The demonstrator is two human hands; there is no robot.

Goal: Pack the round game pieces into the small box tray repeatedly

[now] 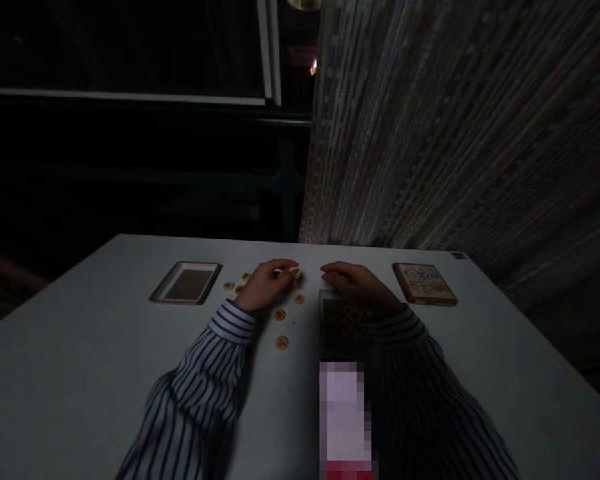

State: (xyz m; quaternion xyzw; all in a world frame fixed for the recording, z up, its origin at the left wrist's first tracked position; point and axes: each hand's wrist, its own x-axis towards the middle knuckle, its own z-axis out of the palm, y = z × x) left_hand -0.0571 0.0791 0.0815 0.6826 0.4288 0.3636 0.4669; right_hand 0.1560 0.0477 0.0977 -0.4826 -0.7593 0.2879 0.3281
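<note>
My left hand (pixel 267 283) pinches a round xiangqi piece (pixel 295 272) between thumb and fingers, held above the white table. Loose round pieces lie around it: one with a red character (pixel 299 299) just below, another (pixel 280 315) nearer me, a third (pixel 281 343) closer still. Several more (pixel 229 287) are partly covered by that hand. My right hand (pixel 353 280) hovers over the far edge of a dark open box (pixel 325 300) filled with round pieces. Its fingers point left, loosely bent and apart from the left hand, with nothing visible in them.
An open shallow box part (pixel 187 283) lies at the left of the white table (pixel 90 347). On the right sits a printed box cover (pixel 425 283). A pixelated pinkish patch (pixel 345 413) is at the near edge. Behind hangs a string curtain (pixel 430 133). The room is dim.
</note>
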